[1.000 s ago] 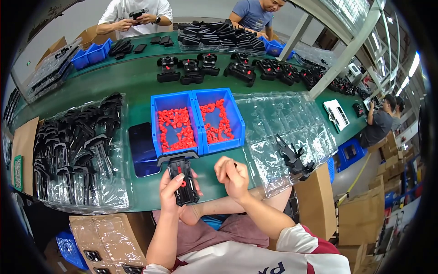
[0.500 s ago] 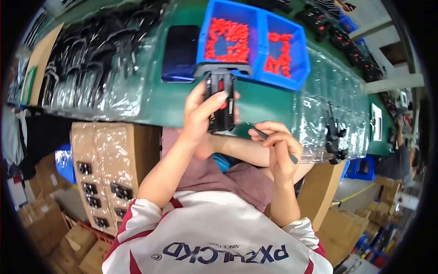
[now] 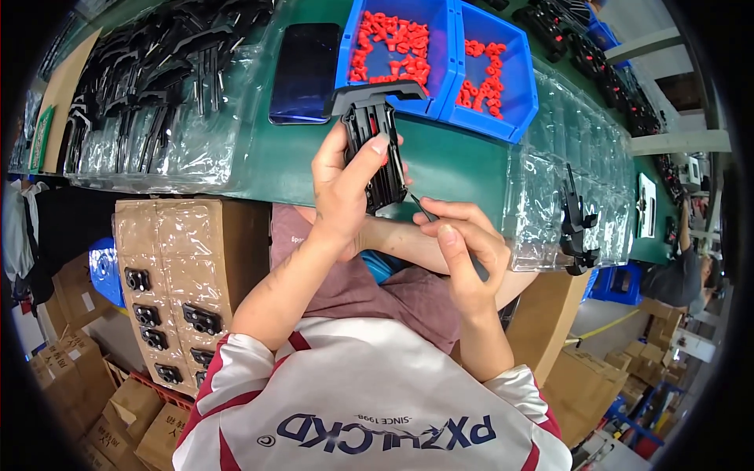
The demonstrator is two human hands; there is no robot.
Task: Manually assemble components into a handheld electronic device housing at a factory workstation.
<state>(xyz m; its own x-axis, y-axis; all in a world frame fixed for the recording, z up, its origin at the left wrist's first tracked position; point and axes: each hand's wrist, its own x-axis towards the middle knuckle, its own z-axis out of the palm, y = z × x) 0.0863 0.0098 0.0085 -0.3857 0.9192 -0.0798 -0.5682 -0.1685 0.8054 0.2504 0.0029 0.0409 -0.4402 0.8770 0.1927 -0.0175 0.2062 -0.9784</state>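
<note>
My left hand (image 3: 343,179) is wrapped round a black plastic bracket (image 3: 381,187), with its wide crosspiece pointing away from me and a bit of red showing in its slot. The thumb presses along the bracket's front face. Between the thumb and fingers of my right hand (image 3: 471,250) is a slim dark pair of tweezers (image 3: 477,268). Their pointed tip is close to the bracket's near right corner; whether it touches cannot be made out. Just beyond the bracket stand two joined blue bins (image 3: 449,106) holding small red plastic pieces (image 3: 397,47).
A dark phone (image 3: 305,74) lies left of the bins on the green table (image 3: 275,161). Many black brackets (image 3: 169,71) fill clear trays at the far left. On the right, a clear tray (image 3: 542,157) holds a black part (image 3: 577,224). A carton (image 3: 181,267) with black parts stands at left.
My right hand has moved left, bringing the tweezers' tip close to the bracket's near end. The bracket has tilted slightly in my left hand. The whole view has shifted a little.
</note>
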